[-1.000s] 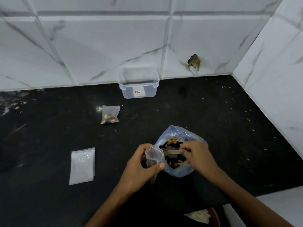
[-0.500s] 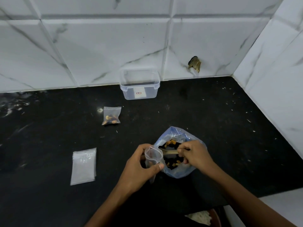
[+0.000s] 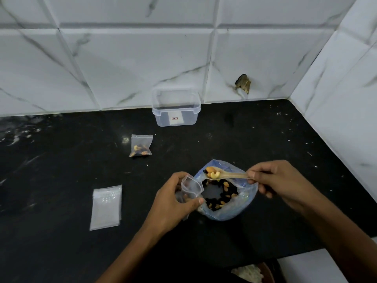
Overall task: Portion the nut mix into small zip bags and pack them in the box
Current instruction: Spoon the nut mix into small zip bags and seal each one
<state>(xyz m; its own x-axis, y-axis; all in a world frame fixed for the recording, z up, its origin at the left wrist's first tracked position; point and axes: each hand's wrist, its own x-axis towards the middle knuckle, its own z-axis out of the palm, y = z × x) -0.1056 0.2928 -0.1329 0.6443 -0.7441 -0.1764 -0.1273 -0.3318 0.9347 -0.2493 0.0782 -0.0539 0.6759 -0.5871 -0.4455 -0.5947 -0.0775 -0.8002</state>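
My left hand [image 3: 173, 203] holds a small clear zip bag [image 3: 190, 187] with its mouth spread open, just left of the big bluish bag of nut mix [image 3: 226, 201]. My right hand [image 3: 279, 180] pinches the handle of a wooden spoon [image 3: 220, 175] loaded with cashews and other nuts, held above the big bag's far rim and a little right of the small bag's mouth. A filled small zip bag [image 3: 141, 146] lies on the black counter farther back. The clear plastic box [image 3: 175, 108] stands lidless against the tiled wall.
A stack of flat unused zip bags [image 3: 106, 207] lies on the counter to the left. White tiled walls close off the back and right side. The counter's front edge runs at lower right, with a brown bowl [image 3: 255, 275] below it.
My right hand has lifted the spoon out of the big bag with a load of nuts and drawn back to the right. My left hand keeps the small bag open in place.
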